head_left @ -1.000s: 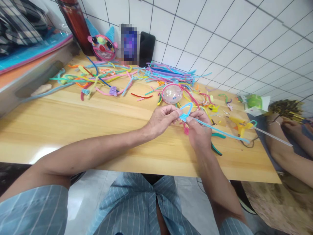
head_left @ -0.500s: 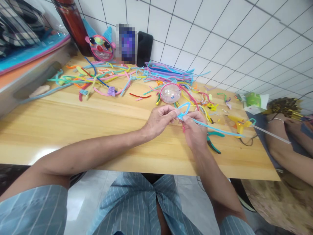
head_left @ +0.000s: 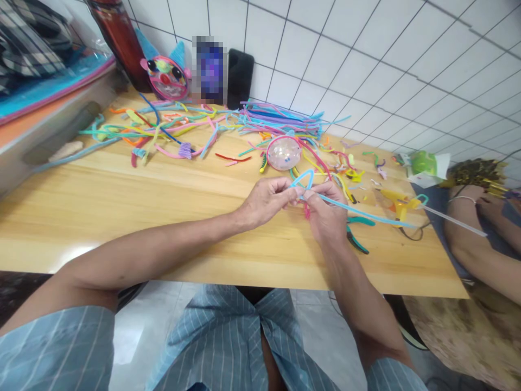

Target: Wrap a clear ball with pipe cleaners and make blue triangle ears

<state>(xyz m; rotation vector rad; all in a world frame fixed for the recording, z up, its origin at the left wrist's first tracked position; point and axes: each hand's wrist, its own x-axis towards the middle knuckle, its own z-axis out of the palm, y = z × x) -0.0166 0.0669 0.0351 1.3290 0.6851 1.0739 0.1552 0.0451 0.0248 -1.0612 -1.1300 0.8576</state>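
A light blue pipe cleaner (head_left: 362, 213) is pinched between my two hands, held a little above the table. One end is bent into a pointed loop over my fingertips, and a long straight tail runs off to the right. My left hand (head_left: 271, 198) grips the base of the loop from the left. Close beside it, my right hand (head_left: 325, 209) pinches the same pipe cleaner between thumb and fingers. A clear round piece with a pink rim (head_left: 284, 153) lies just beyond my hands. Teal-handled pliers (head_left: 358, 233) rest by my right wrist.
Loose coloured pipe cleaners (head_left: 280, 120) lie along the wall. A yellow glue gun (head_left: 401, 205) with a glue stick is at the right. A pink-rimmed face figure with blue ears (head_left: 169, 79), a phone (head_left: 240, 79) and a dark red bottle (head_left: 120, 46) stand behind. Another person's arm (head_left: 468, 233) is at right.
The small blue bend at my fingertips has become a more upright, pointed loop, with less of its base showing between my fingers. My hands stay in nearly the same place.
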